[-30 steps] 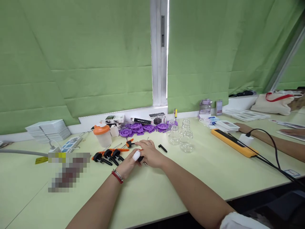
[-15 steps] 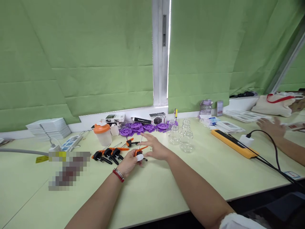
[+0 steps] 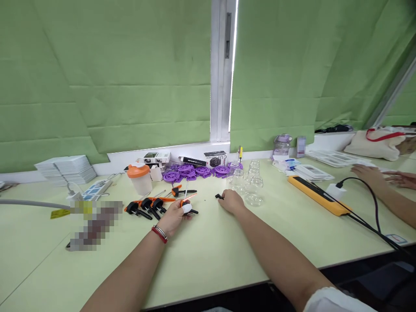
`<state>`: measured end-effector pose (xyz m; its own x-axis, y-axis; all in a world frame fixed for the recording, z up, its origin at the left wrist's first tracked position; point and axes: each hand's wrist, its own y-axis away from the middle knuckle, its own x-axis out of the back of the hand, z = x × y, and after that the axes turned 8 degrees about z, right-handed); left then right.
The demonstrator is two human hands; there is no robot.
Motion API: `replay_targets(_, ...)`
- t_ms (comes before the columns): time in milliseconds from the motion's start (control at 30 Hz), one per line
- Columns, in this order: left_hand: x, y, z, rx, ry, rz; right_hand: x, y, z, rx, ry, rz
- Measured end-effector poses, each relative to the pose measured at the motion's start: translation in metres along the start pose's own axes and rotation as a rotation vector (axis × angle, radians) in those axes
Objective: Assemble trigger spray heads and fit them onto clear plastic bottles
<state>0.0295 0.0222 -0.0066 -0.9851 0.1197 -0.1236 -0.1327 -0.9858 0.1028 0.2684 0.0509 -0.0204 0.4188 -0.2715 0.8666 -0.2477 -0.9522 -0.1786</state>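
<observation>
My left hand (image 3: 174, 219) is closed around a small orange and black bar clamp (image 3: 186, 202), its metal bar pointing up and a black handle sticking out to the right. My right hand (image 3: 232, 202) rests at the tabletop to the right, fingers pinched on a small black part (image 3: 219, 196) whose kind I cannot make out. Left of my left hand lie several similar orange and black clamps (image 3: 147, 206), side by side. Another clamp (image 3: 182, 191) lies just behind the left hand.
Purple plastic wheel-shaped parts (image 3: 186, 170) are heaped at the back. Clear glass bottles (image 3: 254, 190) stand beyond my right hand. Around them are an orange-lidded cup (image 3: 139, 178), a yellow power strip (image 3: 318, 196) with cables, and another person's hands (image 3: 368, 174) at the right.
My right hand has moved away from the clamp, right and down to the tabletop, and now pinches the small black part. My left hand keeps the clamp, slightly shifted left.
</observation>
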Motion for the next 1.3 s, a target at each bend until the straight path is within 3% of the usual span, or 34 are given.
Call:
replay_targets(233, 0.002, -0.002, -0.002, 0.043, 0.130, 0.028, 0.004, 0.004, -0.001, 0.055, -0.075, 0.003)
replay_targets(433, 0.002, -0.003, 0.000, 0.061, 0.208, 0.054, -0.001, 0.022, -0.016, 0.390, -0.391, -0.115)
replay_targets(567, 0.002, -0.003, 0.000, 0.077, 0.236, 0.044, -0.006, 0.031, -0.026, 0.459, -0.426, -0.189)
replay_targets(900, 0.002, -0.001, 0.000, 0.100, 0.237, 0.012, -0.010, 0.035, -0.030, 0.455, -0.482, -0.172)
replay_targets(1300, -0.004, 0.002, -0.003, -0.044, 0.126, 0.073, -0.009, 0.042, -0.039, 0.404, -0.547, -0.184)
